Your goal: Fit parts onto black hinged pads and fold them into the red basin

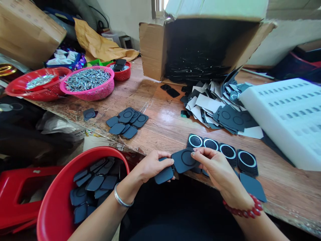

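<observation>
Over the table's front edge I hold a dark foldable wireless charging pad (184, 160), its square panels joined side by side and a thin ring marked on the right one. My left hand (156, 164) is closed on the left panel, thumb on top. The fingertips of my right hand (213, 162) pinch the right panel near its ring. Just beyond my right hand stands a row of black square housings (227, 154) with white rings, and a flat dark panel (252, 187) lies near its wrist. What lies under my right hand is partly hidden.
A red tub (47, 197) full of similar pads stands at lower left. More pads (126, 121) lie piled on the table. Behind are a pink basket (87, 95) of metal parts, a cardboard box (151, 50), loose sheets (208, 102) and a white foam tray (271, 124).
</observation>
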Tool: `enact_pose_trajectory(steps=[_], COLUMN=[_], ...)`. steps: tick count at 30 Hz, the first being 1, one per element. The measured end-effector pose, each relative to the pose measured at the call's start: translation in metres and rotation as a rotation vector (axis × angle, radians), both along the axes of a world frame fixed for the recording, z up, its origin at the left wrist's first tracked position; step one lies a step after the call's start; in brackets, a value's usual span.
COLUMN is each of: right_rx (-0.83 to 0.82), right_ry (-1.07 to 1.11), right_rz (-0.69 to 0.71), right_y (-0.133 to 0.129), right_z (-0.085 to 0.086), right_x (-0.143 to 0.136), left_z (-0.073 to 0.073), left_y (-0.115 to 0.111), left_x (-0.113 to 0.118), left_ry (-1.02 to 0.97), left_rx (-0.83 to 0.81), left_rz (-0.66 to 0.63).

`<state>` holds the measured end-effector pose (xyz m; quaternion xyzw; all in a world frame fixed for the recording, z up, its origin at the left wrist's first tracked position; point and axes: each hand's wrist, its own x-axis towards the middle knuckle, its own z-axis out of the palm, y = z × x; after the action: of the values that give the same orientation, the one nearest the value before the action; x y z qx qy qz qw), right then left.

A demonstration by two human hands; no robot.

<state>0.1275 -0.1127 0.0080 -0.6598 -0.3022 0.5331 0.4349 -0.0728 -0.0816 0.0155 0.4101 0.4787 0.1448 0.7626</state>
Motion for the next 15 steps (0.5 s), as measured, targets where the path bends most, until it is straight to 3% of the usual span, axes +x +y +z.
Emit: enact_pose_trajectory(steps=[8, 15], right_rx=[0.273, 0.317], right_ry=[-0.179, -0.269], right_rz=[0.013, -0.004], right_y=[-0.006, -0.009], right_z=[-0.010, -0.008], right_x=[0.001, -0.001], left_z=[-0.002, -0.001], left_y=[-0.003, -0.005], left_x=[0.000, -0.001], left_ry=[0.040, 0.059], left_rx=[0.128, 0.198], left_rz=[0.027, 0.004])
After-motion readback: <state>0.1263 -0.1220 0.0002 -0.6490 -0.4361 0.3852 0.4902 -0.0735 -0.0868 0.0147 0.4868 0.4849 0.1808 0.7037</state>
